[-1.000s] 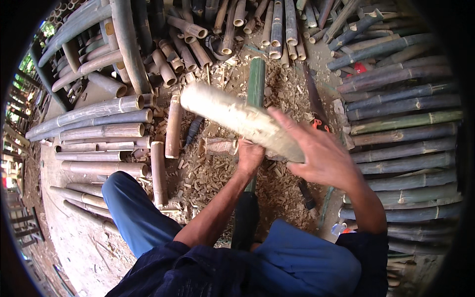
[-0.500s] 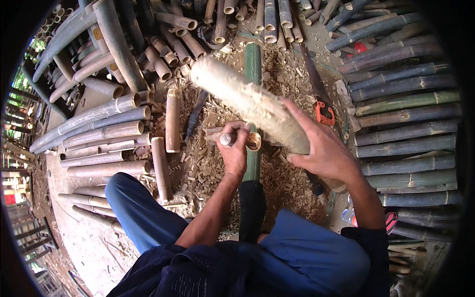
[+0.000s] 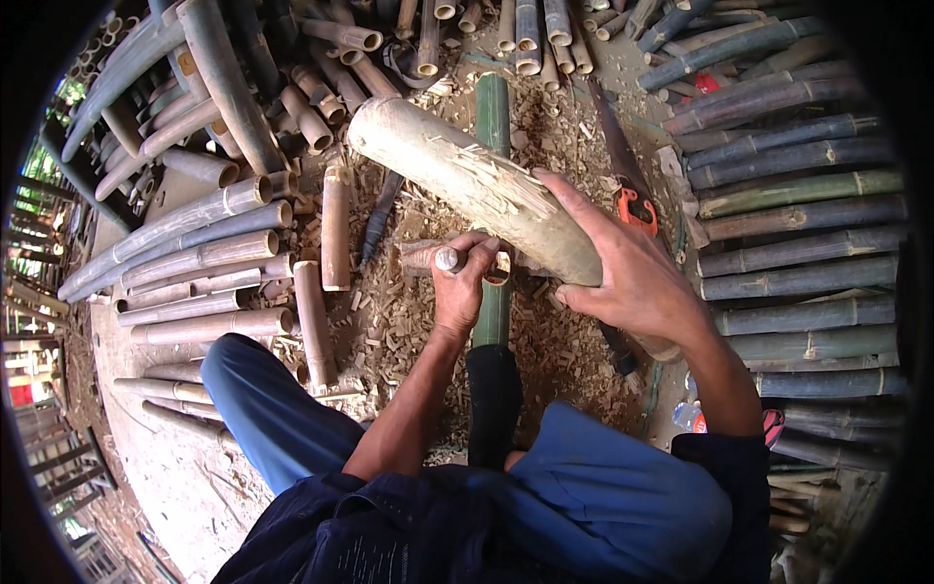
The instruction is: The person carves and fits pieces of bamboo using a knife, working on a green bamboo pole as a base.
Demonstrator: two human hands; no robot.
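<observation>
My right hand (image 3: pixel 632 273) grips the near part of a thick pale wooden club (image 3: pixel 457 165). It slants to the far left, its middle side frayed and splintered. Closed around a rod-like tool (image 3: pixel 447 259) is my left hand (image 3: pixel 462 287); the tool's round end faces up and its lower part is hidden. Beside those fingers shows the open, pale-rimmed end of a bamboo piece (image 3: pixel 497 269). Under it runs a green bamboo pole (image 3: pixel 494 316), its near end against dark cloth between my legs. The club hangs above the pole, apart from the tool's end.
Wood chips (image 3: pixel 564 341) cover the ground. A dark-handled tool (image 3: pixel 380 224) lies left, and a saw with an orange handle (image 3: pixel 636 209) lies right. Cut bamboo tubes (image 3: pixel 209 255) are piled left, long dark poles (image 3: pixel 798 277) stacked right. A plastic bottle (image 3: pixel 689 418) lies by my right arm.
The club, blurred by motion before, now shows sharply, with its far end slightly farther left. My left hand stays closed on the tool in nearly the same place.
</observation>
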